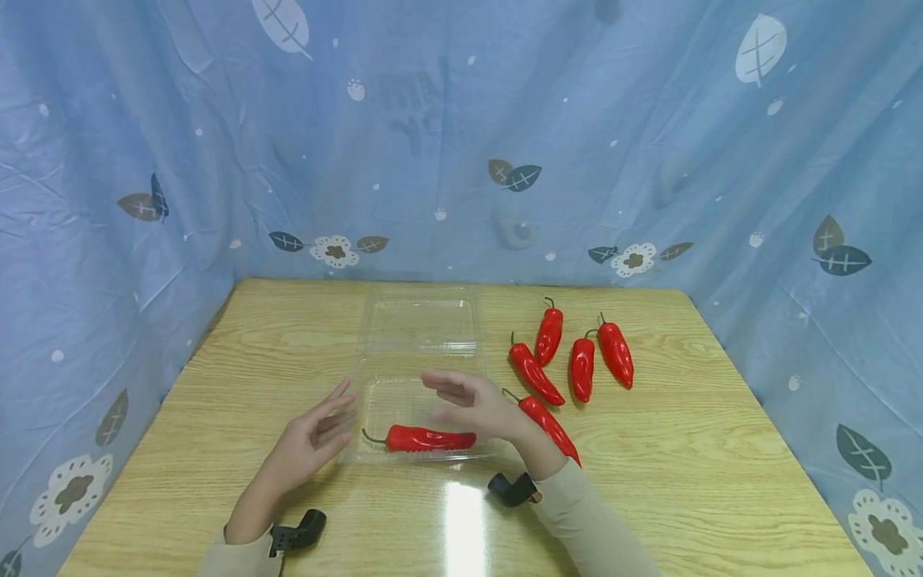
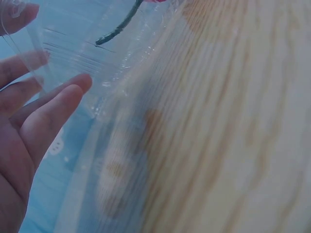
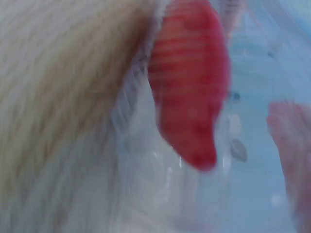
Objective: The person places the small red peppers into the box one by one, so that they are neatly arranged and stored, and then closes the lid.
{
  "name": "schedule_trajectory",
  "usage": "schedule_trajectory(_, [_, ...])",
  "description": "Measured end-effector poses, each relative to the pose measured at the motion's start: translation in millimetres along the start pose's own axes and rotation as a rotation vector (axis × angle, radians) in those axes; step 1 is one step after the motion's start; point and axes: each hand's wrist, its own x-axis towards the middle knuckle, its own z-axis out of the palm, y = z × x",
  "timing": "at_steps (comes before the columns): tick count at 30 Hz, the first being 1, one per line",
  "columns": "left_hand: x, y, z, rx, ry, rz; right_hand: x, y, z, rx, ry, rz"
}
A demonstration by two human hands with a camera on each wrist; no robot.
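Note:
A clear plastic clamshell box (image 1: 371, 405) lies with its lid (image 1: 425, 320) folded back away from me. Inside its near part is a red chili pepper (image 1: 425, 438), its green stem (image 2: 121, 26) pointing left. My left hand (image 1: 306, 445) is at the box's left side, fingers loosely bent and holding nothing. Over the right part of the box is my right hand (image 1: 483, 407), with fingers spread apart from the thumb and nothing between them. In the right wrist view, which is blurred, the pepper (image 3: 189, 82) shows through the box wall, apart from the fingers (image 3: 291, 145).
To the right of the box, several more red peppers lie on the wooden table (image 1: 671, 449). The nearest pepper (image 1: 551, 429) is beside my right wrist; the farthest right pepper (image 1: 616, 355) is toward the back. A blue patterned curtain (image 1: 433, 144) surrounds the table's back and sides.

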Motion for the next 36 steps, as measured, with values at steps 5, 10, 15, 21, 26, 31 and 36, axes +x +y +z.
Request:
schedule_trajectory(5, [-0.2,-0.9,0.1,-0.002,0.004,-0.007,-13.1,-3.4,-11.0,-0.003,0.057,-0.015])
schedule_trajectory(10, [0.0,-2.3,0.3,-0.002,0.005,-0.003,-28.5,-2.3,-20.2,0.0,0.115,-0.002])
schedule_trajectory(15, [-0.9,-1.4,0.5,0.006,0.008,0.009,-49.9,2.2,-29.7,-0.028,0.165,0.019])
schedule_trajectory(21, [-0.4,0.6,-0.8,0.005,0.005,0.022,-81.4,11.1,-44.5,-0.047,0.225,0.036])
schedule_trajectory(26, [1.5,1.7,-1.4,-0.006,-0.005,0.016,-107.3,16.9,-55.4,-0.044,0.294,0.045])
schedule_trajectory(31, [1.2,1.7,-1.7,-0.015,-0.005,0.013,-123.8,20.0,-62.8,-0.06,0.359,0.09])
schedule_trajectory(36, [0.2,1.0,-1.1,-0.013,0.002,0.015,-132.9,21.8,-66.7,-0.092,0.38,0.152])
